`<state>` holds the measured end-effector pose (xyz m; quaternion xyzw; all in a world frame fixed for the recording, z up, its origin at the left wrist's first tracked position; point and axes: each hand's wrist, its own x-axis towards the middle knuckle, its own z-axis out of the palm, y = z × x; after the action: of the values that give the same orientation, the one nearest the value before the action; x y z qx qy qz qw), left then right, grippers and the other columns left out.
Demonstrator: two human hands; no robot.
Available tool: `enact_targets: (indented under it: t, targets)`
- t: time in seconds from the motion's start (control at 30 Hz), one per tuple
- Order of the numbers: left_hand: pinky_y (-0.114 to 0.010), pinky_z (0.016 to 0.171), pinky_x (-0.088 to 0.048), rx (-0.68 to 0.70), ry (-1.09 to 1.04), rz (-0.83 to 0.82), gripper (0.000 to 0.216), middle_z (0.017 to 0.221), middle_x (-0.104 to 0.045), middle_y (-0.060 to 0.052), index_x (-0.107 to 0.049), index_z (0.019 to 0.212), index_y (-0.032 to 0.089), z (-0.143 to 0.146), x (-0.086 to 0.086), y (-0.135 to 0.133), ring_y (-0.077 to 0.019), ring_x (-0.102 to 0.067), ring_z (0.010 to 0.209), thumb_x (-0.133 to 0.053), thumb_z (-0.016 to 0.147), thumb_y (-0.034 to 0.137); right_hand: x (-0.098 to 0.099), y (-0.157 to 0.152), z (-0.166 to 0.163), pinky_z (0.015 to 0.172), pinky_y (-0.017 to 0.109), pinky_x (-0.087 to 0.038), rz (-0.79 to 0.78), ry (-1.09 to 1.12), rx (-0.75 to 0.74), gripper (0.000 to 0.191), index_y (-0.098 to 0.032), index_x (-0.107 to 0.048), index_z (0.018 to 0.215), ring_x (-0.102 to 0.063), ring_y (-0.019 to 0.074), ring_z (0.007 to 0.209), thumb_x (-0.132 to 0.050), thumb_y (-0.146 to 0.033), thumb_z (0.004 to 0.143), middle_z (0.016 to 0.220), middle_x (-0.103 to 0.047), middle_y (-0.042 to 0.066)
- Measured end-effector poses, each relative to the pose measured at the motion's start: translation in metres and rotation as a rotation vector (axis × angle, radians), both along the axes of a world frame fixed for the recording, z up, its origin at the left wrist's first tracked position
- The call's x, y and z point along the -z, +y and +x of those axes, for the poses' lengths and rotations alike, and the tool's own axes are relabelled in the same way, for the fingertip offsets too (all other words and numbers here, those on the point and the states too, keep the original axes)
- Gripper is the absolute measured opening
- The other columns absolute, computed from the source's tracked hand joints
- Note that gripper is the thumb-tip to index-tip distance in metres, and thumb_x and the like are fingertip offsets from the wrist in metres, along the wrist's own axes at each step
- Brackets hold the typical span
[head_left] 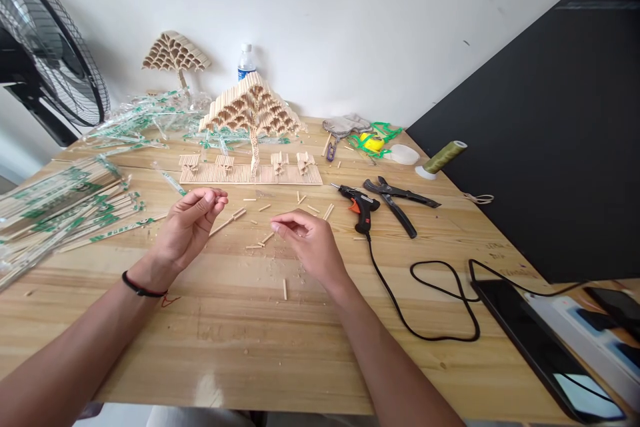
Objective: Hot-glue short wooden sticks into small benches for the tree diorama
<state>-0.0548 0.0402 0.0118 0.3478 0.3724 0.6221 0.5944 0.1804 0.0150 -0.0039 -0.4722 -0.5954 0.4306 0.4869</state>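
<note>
My left hand (193, 220) hovers over the wooden table (240, 340) with its fingers curled together in a pinch; what it holds is too small to make out. My right hand (305, 240) rests low near the table, fingers curled inward, thumb against the fingertips. Short cut stick pieces (260, 240) lie scattered between and just beyond both hands. A long stick (227, 220) lies beside the left hand. Behind stands a stick model of a tree (253, 110) on a flat stick base (250, 173) with small benches.
A black glue gun (361, 203) with its cord (425, 300) and black cutters (397, 200) lie to the right. Wrapped chopsticks (60, 203) pile at the left. A thread spool (443, 157), a water bottle (246, 61), a fan (45, 47) and a dark tablet (530, 333) surround the work area.
</note>
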Motion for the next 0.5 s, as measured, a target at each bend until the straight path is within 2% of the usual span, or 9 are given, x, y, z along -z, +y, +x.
enact_targets:
  t: [0.17, 0.3, 0.4, 0.5]
  targets:
    - [-0.013, 0.088, -0.062, -0.079, 0.020, 0.009, 0.012, 0.097, -0.078, -0.003, -0.078, 0.074, 0.021, -0.0067, -0.0035, 0.0057, -0.0101, -0.073, 0.088, -0.090, 0.074, 0.021, -0.0017, -0.0012, 0.0010, 0.082, 0.041, -0.055, 0.017, 0.004, 0.019, 0.018, -0.025, -0.084, 0.090, -0.072, 0.0264, 0.089, -0.077, -0.042, 0.091, 0.094, -0.081, 0.008]
    - [-0.016, 0.088, -0.063, -0.111, 0.026, 0.033, 0.017, 0.098, -0.077, -0.003, -0.074, 0.068, 0.022, -0.0103, -0.0072, 0.0073, -0.0122, -0.073, 0.091, -0.091, 0.073, 0.021, -0.0009, 0.0006, 0.0034, 0.079, 0.041, -0.056, -0.050, 0.113, 0.015, 0.028, -0.023, -0.084, 0.095, -0.071, 0.0244, 0.080, -0.077, -0.050, 0.091, 0.087, -0.080, 0.007]
    - [-0.017, 0.087, -0.062, -0.029, 0.061, 0.049, 0.018, 0.098, -0.078, -0.004, -0.077, 0.071, 0.021, -0.0091, -0.0061, 0.0045, -0.0122, -0.072, 0.088, -0.094, 0.071, 0.026, 0.0003, 0.0031, 0.0044, 0.087, 0.044, -0.058, -0.058, 0.246, 0.056, 0.031, -0.022, -0.083, 0.096, -0.074, 0.0254, 0.086, -0.078, -0.053, 0.090, 0.090, -0.081, 0.007]
    - [-0.023, 0.086, -0.063, 0.146, 0.181, 0.035, 0.020, 0.094, -0.079, -0.006, -0.081, 0.078, 0.019, -0.0027, -0.0008, -0.0020, -0.0142, -0.073, 0.084, -0.094, 0.074, 0.034, -0.0010, 0.0039, 0.0029, 0.103, 0.048, -0.055, -0.035, 0.372, 0.084, 0.028, -0.023, -0.082, 0.095, -0.077, 0.0274, 0.101, -0.079, -0.051, 0.091, 0.101, -0.083, 0.008]
